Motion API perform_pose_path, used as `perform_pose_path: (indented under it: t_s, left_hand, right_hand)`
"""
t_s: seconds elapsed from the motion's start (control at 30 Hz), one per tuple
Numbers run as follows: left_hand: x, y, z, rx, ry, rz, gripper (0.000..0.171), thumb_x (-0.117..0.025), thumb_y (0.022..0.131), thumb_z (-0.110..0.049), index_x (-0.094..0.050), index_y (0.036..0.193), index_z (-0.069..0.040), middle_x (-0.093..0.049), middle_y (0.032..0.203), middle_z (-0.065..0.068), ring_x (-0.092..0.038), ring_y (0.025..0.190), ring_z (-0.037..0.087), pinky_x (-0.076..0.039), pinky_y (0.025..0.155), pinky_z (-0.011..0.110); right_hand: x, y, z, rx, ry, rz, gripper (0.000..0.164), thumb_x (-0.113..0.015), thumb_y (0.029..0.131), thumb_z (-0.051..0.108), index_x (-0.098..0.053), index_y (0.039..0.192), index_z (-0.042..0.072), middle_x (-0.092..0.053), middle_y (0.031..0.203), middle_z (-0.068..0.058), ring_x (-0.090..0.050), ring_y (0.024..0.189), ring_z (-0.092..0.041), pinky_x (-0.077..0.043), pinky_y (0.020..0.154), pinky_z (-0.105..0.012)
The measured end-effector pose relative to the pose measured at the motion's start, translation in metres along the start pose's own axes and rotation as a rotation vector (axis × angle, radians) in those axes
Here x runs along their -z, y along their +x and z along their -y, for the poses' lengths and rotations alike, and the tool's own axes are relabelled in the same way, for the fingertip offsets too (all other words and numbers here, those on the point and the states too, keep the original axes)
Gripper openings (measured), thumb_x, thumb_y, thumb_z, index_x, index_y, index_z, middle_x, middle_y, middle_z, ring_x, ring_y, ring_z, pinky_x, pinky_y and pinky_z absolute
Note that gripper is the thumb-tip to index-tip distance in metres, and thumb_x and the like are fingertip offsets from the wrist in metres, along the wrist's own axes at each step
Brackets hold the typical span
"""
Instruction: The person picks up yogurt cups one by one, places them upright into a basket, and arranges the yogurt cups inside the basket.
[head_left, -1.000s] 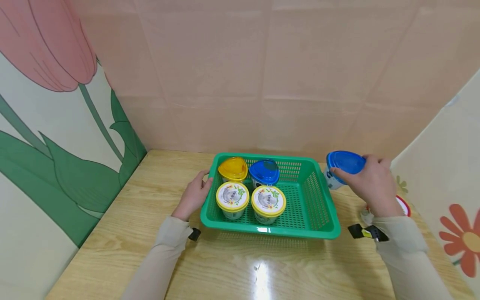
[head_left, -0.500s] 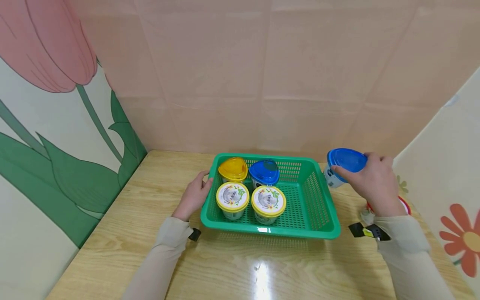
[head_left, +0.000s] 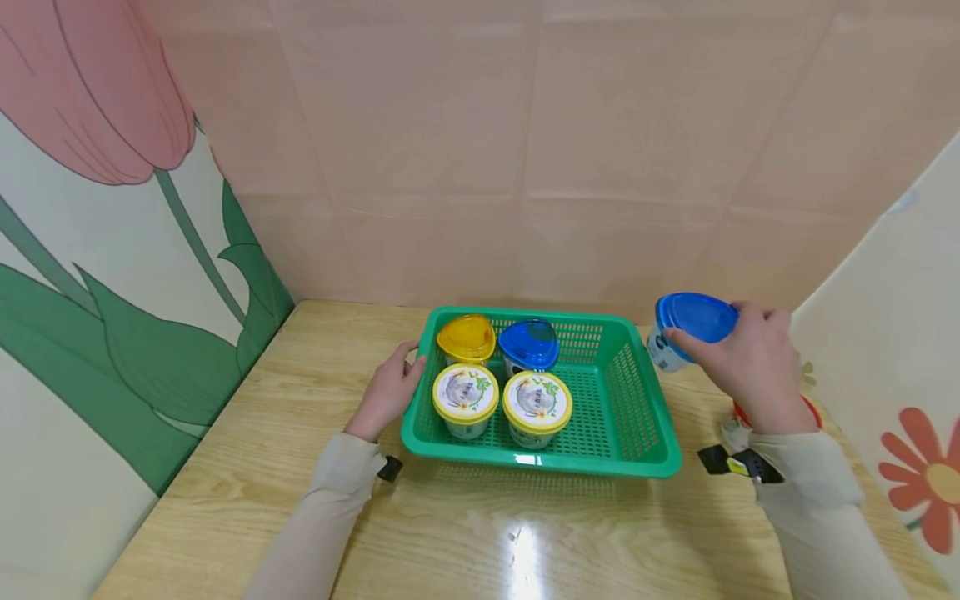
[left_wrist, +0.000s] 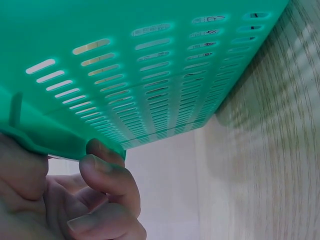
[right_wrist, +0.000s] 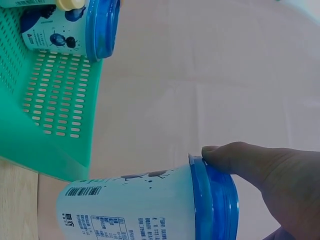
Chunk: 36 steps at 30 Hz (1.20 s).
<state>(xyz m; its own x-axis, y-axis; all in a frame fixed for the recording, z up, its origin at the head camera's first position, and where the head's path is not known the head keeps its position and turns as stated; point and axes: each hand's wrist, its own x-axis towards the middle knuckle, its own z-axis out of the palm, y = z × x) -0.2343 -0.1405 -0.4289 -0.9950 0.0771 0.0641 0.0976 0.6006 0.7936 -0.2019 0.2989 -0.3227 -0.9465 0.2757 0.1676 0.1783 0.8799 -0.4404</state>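
My right hand [head_left: 757, 367] grips a blue-lidded yogurt cup [head_left: 696, 318] by its lid, just right of the green basket [head_left: 615, 467]. In the right wrist view, my thumb presses the lid edge of this printed cup [right_wrist: 135, 205], level with the basket's corner. My left hand [head_left: 386, 392] holds the basket's left rim, its fingers [left_wrist: 112, 177] curled beneath in the left wrist view. Inside the basket stand a yellow-lidded cup [head_left: 467, 337] and another blue-lidded cup [head_left: 529, 344] at the back. Two round tubs with yellow-rimmed lids [head_left: 537, 402] sit in front of them.
Partly hidden behind my right wrist is a red-rimmed tub [head_left: 735, 432] on the wooden table [head_left: 450, 533]. A pink sheet [head_left: 525, 167] hangs behind the table. Painted side walls stand at left and right.
My right hand has raised the blue-lidded yogurt cup slightly and drawn it a little to the right. The left hand and the basket stay where they were.
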Motion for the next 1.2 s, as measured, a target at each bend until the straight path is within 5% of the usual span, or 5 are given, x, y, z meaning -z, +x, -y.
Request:
perform_pose_path:
  t_s: [1.2]
  left_hand:
    - [0.000,0.000,0.000,0.007,-0.001,0.004,0.049,-0.044,0.108,-0.033,-0.042,0.149,-0.007,-0.061,0.083,0.008,-0.057,0.068,0.018,-0.048,0.059,0.030]
  right_hand:
    - [-0.013,-0.011,0.029,0.116,0.075,-0.008,0.113,-0.064,0.079,0.075,-0.030,0.151,-0.005,-0.032,0.134,-0.039,-0.042,0.110,-0.058,-0.049,0.081,-0.071]
